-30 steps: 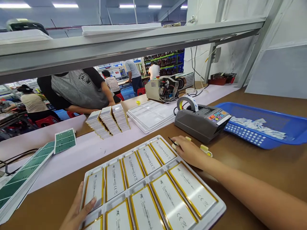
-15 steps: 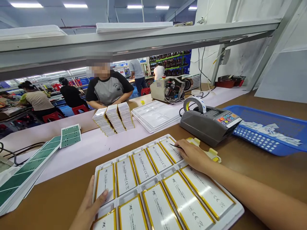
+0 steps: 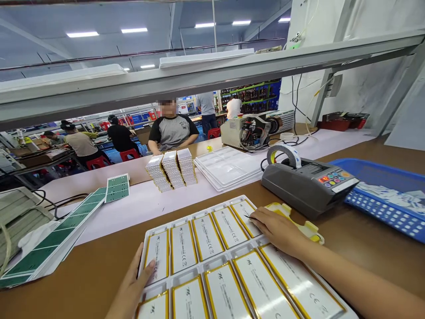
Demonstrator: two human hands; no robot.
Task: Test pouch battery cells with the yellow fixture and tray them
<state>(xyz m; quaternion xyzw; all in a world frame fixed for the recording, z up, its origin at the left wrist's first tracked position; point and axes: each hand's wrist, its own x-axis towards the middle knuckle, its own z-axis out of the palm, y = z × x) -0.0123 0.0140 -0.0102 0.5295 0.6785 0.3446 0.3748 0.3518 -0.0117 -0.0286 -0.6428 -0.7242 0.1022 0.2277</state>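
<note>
In the lower half, the right hand (image 3: 282, 230), fingers pinching a thin black tool (image 3: 248, 216), could scratch a battery (image 3: 243, 209) if the left hand (image 3: 132, 285), clasping the tray (image 3: 184, 275), slipped.

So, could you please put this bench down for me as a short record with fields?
Left hand: left hand grips the left edge of the white tray
Right hand: right hand holds a thin dark tool at the back row's rightmost pack
Tray contents: flat white packs with yellow edges, two rows visible
Behind tray: three pack stacks, stacked white trays
Right side: tape machine, blue basket with paper strips
</note>
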